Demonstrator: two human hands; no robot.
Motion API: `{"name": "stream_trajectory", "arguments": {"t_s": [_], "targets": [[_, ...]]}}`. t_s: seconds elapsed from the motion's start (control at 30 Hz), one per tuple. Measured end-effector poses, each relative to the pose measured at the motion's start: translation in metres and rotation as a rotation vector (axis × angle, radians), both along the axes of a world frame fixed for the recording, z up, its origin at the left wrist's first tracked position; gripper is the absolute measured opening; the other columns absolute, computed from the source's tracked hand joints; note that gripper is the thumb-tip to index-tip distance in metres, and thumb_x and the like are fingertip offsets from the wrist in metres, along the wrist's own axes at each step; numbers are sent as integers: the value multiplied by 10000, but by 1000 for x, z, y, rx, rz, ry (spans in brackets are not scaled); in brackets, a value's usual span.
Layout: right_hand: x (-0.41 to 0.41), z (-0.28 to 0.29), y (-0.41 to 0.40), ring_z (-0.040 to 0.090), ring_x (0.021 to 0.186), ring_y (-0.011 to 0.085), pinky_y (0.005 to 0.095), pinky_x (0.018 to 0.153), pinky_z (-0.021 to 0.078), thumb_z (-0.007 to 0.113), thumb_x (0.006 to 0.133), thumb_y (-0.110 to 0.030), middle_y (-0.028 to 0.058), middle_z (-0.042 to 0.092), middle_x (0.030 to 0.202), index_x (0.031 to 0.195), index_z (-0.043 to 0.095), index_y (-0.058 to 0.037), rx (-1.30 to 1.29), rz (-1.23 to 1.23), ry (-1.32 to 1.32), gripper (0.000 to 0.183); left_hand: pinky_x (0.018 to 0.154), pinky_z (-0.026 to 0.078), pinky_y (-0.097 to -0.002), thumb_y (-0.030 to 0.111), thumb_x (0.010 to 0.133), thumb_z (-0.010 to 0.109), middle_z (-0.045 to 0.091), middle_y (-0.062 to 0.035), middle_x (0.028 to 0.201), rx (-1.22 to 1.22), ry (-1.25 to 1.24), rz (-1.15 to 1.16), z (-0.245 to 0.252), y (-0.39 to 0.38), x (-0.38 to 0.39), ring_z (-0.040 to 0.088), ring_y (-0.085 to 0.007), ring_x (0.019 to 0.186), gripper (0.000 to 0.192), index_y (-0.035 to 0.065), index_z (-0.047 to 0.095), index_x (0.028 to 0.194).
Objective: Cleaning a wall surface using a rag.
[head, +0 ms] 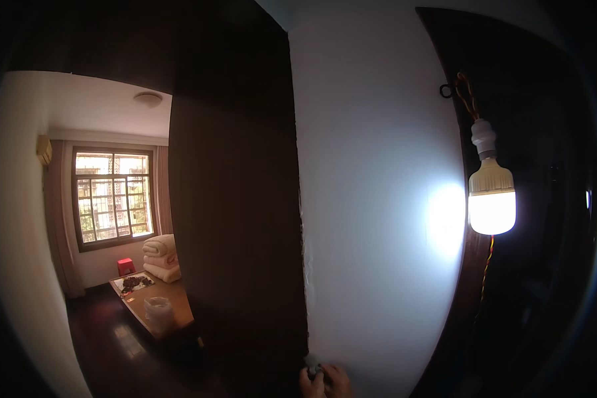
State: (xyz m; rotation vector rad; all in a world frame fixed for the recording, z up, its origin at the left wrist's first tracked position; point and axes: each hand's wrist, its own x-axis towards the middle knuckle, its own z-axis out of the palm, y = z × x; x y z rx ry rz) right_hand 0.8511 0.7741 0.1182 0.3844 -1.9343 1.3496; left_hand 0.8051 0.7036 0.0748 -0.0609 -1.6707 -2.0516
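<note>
At the bottom of the picture my left hand and my right hand are close together, fingers curled about a small grey object. Its lower part is hidden by the fingers, and its kind is too small and dim to tell. The object's top is at the seam where a dark brown door frame meets a white wall. Along that seam runs an uneven, ragged pale line.
A lit LED bulb hangs by a twisted wire before a dark doorway at right. Through the left opening are a low brown platform with a plastic bag and folded quilts, a red stool and a barred window.
</note>
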Motion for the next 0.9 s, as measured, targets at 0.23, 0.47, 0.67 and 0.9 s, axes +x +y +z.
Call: {"name": "stream_trajectory", "arguments": {"t_s": [0.23,0.47,0.67,0.9], "targets": [[3,39,-1,667,1140,431,466,978,554,749,927,-38,239,697,1260,1279,717,-21,99,-181,229,354,859,533,-439,224,991,682,657,-182,1043,-37,155,20,52,0,12,646,-311,994,282,15,595,1160],[19,-13,2,707,945,357,407,854,556,726,943,-50,207,730,1042,1176,733,6,-54,-1,-12,239,794,570,-438,181,975,693,677,-147,1048,68,-111,-105,-56,4,-10,669,-264,952,253,11,620,1148],[1,29,-10,647,1166,438,493,993,535,752,951,-115,242,692,1258,1326,690,-41,104,-146,121,387,810,538,-454,221,976,671,659,-177,1006,-81,178,80,40,-8,-3,649,-282,935,270,3,611,1123],[21,-36,-17,655,1119,429,500,964,536,722,969,-104,225,695,1222,1301,686,-34,205,-155,31,341,844,562,-410,239,1002,672,688,-132,1082,21,-216,-95,-129,5,-37,666,-264,998,380,5,608,1295]]}}
